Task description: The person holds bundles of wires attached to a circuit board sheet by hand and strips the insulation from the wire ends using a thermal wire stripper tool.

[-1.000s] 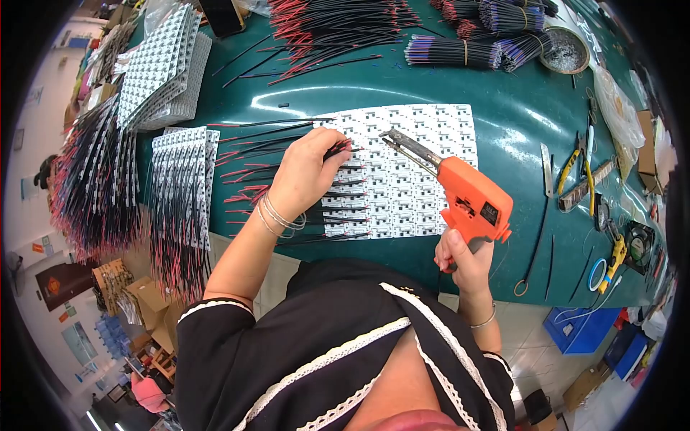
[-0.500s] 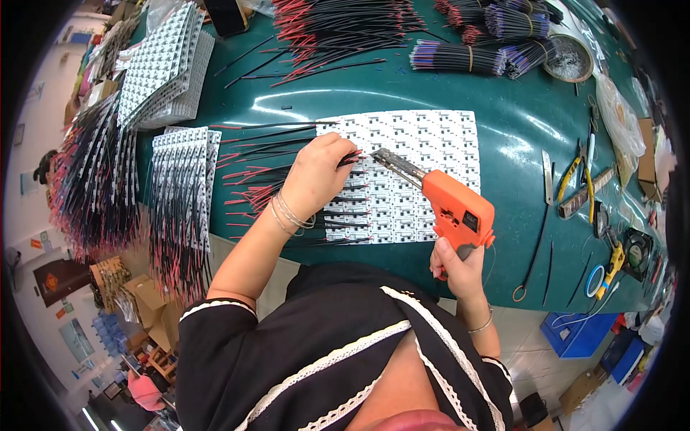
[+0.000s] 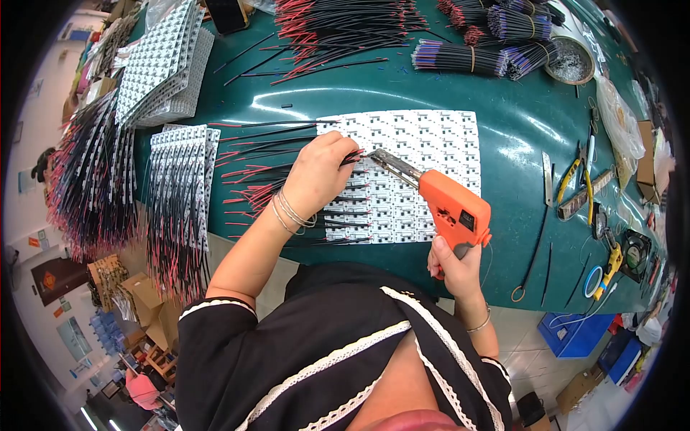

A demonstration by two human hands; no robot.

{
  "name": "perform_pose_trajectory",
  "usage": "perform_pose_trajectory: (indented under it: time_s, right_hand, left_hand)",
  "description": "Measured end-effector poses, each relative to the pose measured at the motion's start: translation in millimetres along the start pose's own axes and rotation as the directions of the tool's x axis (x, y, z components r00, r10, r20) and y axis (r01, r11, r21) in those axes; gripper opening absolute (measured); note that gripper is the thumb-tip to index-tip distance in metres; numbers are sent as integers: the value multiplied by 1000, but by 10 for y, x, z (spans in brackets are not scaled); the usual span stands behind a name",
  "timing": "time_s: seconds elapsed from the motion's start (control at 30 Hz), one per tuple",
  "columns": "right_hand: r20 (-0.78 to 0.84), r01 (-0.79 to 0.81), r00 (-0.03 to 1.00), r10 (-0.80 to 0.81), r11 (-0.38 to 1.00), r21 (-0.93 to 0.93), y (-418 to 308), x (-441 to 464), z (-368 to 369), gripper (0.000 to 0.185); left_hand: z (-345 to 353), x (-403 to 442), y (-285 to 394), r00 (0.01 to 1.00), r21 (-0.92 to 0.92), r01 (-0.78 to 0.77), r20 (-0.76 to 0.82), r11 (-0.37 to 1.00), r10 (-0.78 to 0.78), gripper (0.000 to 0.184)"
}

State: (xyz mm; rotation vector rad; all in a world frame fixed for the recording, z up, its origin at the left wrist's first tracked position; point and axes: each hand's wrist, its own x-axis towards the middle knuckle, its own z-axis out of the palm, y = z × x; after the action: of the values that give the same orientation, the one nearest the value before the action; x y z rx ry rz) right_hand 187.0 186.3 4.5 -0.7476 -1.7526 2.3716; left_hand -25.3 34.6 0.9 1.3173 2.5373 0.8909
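Note:
Pinched between the fingertips of my left hand (image 3: 321, 171) are black wires with red ends, held over the white circuit board panel (image 3: 431, 158). My right hand (image 3: 458, 267) is closed round the grip of an orange soldering gun (image 3: 454, 210). The gun's metal tip reaches left and touches, or nearly touches, the board close to the held wire ends; exact contact is too small to tell. Rows of black and red wires (image 3: 251, 190) extend leftward from the panel's left side. My left hand covers part of that side.
Wired panels (image 3: 183, 172) lie at the left, beside a stack of bare panels (image 3: 162, 68). Loose wires (image 3: 345, 36) and wire bundles (image 3: 460, 59) lie at the back, near a round dish (image 3: 569, 60). Pliers (image 3: 586, 176) and a small fan (image 3: 636, 253) are at the right.
The soldering gun has shifted slightly left, its tip closer to the wire ends in my left hand. My left hand has hardly moved and keeps its pinch.

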Motion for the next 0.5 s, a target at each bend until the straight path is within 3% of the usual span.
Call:
perform_pose_trajectory:
  time_s: [0.13,0.5]
  right_hand:
    - [-18,6,1000,-4,996,90,14,-26,-8,22]
    - [4,-30,1000,30,996,82,0,-38,-15,25]
  left_hand:
    - [-1,4,-1,1000,-1,-2,1,1000,2,12]
    - [-78,126,-74,988,-38,-75,131,996,79,8]
